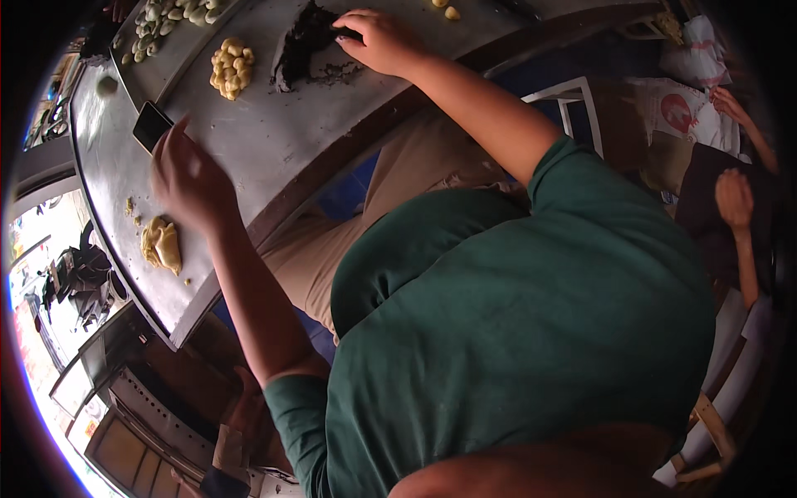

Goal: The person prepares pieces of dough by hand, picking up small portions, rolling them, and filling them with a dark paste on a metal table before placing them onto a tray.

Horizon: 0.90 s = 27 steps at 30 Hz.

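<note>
My right hand (383,41) is at the table's near edge, thumb and fingers closed around the end of a dark, crumbly paste (305,43). Loose dark crumbs lie beneath that mass. Farther left, my left hand (189,176) hovers over the metal table, slightly blurred, its fingers stretched out; I see nothing held in it. Close by that hand are a dark-screened phone (152,126) and a torn lump of yellow dough (161,246). A cluster of yellow dough balls (232,69) sits between my hands, left of the paste.
A metal tray (170,79) at the far left bears several pale green pieces (158,25). Two small yellow balls (451,12) lie beyond my right hand. Another person's hands (734,197) show at the right, near a white sack (677,112) and a white chair frame (573,104).
</note>
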### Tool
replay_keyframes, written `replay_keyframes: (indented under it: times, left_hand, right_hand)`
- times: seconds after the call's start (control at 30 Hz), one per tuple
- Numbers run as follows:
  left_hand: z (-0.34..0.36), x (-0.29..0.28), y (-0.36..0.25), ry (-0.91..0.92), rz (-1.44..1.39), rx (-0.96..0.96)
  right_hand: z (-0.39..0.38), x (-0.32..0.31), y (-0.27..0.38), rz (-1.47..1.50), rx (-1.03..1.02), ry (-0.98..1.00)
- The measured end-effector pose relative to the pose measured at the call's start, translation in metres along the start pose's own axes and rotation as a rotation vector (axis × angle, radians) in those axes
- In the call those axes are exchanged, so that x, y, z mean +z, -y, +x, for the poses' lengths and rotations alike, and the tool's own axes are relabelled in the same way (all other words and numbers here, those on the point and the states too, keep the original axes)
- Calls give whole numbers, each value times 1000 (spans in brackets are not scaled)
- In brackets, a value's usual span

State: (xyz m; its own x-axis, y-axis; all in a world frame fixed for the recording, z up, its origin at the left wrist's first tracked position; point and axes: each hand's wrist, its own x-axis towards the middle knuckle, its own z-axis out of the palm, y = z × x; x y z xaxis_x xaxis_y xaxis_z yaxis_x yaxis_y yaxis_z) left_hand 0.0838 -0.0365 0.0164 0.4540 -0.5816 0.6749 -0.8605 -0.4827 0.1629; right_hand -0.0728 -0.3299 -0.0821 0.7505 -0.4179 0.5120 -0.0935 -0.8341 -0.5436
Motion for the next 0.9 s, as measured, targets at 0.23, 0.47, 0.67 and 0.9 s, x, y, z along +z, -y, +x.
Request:
replay_keyframes:
  times: [0.23,0.47,0.67,0.9]
  left_hand:
    - [27,94,22,402,261,-39]
    - [18,94,60,208,-513,-634]
    - [-54,21,13,358,-185,-288]
    - [-74,18,1,372,125,-174]
  right_hand:
    - [5,-1,1,-19,16,12]
    - [6,0,5,31,56,25]
    - [-17,-3,12,-489,-113,-103]
    - [50,-1,4,-154,-95,163]
